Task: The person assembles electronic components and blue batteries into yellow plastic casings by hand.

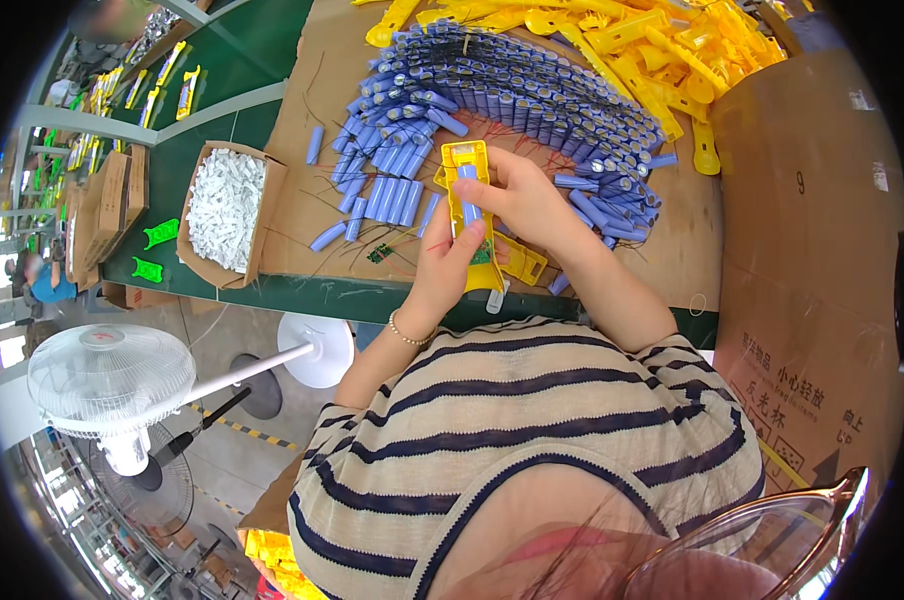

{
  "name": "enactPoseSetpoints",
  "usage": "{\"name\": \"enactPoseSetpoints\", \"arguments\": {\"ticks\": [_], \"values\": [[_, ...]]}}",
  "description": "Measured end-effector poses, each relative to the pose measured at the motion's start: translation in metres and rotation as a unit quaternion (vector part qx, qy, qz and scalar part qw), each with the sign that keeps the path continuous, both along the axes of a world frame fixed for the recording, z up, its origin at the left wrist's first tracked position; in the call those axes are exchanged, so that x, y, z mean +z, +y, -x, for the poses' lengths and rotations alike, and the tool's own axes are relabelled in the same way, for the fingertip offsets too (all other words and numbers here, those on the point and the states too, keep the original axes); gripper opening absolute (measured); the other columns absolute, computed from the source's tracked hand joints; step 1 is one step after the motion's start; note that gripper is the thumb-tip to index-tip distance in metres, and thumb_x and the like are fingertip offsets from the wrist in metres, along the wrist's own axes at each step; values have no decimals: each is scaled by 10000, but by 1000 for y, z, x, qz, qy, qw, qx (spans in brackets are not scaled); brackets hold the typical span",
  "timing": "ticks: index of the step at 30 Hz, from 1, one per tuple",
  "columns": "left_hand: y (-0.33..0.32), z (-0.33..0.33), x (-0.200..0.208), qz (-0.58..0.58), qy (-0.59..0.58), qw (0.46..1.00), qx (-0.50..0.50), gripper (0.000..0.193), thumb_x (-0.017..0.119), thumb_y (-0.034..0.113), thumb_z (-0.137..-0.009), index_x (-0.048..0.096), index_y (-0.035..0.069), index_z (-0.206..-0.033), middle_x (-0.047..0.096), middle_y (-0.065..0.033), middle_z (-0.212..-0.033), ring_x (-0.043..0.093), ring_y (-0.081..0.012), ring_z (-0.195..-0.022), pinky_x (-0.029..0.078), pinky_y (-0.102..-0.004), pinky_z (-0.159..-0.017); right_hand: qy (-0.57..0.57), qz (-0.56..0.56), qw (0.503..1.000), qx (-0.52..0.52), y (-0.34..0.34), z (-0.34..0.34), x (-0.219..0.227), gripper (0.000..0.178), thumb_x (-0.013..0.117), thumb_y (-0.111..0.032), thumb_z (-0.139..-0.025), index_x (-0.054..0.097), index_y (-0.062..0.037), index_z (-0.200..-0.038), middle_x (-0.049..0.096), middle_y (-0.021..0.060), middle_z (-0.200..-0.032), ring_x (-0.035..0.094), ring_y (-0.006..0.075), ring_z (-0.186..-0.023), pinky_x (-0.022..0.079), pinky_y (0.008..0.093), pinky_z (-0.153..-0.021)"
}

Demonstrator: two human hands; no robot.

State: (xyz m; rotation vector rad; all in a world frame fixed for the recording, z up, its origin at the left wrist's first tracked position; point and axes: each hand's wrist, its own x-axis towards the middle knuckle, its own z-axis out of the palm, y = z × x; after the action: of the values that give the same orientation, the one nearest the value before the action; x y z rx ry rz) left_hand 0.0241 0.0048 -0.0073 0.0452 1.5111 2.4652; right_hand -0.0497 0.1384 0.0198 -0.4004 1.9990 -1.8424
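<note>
Both my hands are closed around a yellow plastic housing (464,153) above the front of the table. A blue cylindrical battery cell (469,212) lies lengthwise inside it, with a small green circuit board (483,253) in its lower part. My left hand (446,264) grips the housing's lower left side, thumb at its edge. From the right, my right hand (517,200) holds the upper part, its thumb pressed on the cell. The fingers beneath are partly hidden. Loose blue cells (393,201) with thin wires lie just beyond my left hand.
Massed blue cells (532,112) stand behind my hands, with a heap of yellow housings (672,50) further back. At left sits a carton of small white parts (227,210). A tall cardboard box (812,250) flanks the right side. A white fan (112,380) stands at lower left.
</note>
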Motion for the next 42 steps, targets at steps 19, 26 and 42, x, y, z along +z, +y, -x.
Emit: {"name": "enactPoseSetpoints", "arguments": {"ticks": [19, 26, 42], "values": [[-1, 1, 0, 67, 163, 977, 121, 504, 397, 246, -949, 251, -3, -1362, 453, -126, -1236, 505, -197, -1044, 380, -336, -950, 0, 122, 990, -75, 4, -22, 25, 111, 579, -77, -819, 575, 2, -896, 588, 35, -797, 533, 73, -707, 447, 213, -648], [-4, 7, -5, -101, 155, 968, 167, 473, 415, 232, -960, 277, 14, -1355, 439, -158, -1294, 505, -244, -1117, 367, -379, -995, 30, 42, 988, -142, -1, -38, 23, 165, 660, -23, -779, 622, -4, -939, 612, 57, -813, 595, 135, -737, 476, 270, -642], [6, 11, -8, 99, 189, 942, 258, 418, 395, 100, -932, 326, -21, -1327, 500, -121, -1196, 512, -182, -1066, 391, -329, -947, 411, -136, 901, -23, -7, -30, 9, 94, 676, -57, -698, 616, -49, -770, 582, 100, -689, 580, 279, -654, 458, 368, -592]]}}
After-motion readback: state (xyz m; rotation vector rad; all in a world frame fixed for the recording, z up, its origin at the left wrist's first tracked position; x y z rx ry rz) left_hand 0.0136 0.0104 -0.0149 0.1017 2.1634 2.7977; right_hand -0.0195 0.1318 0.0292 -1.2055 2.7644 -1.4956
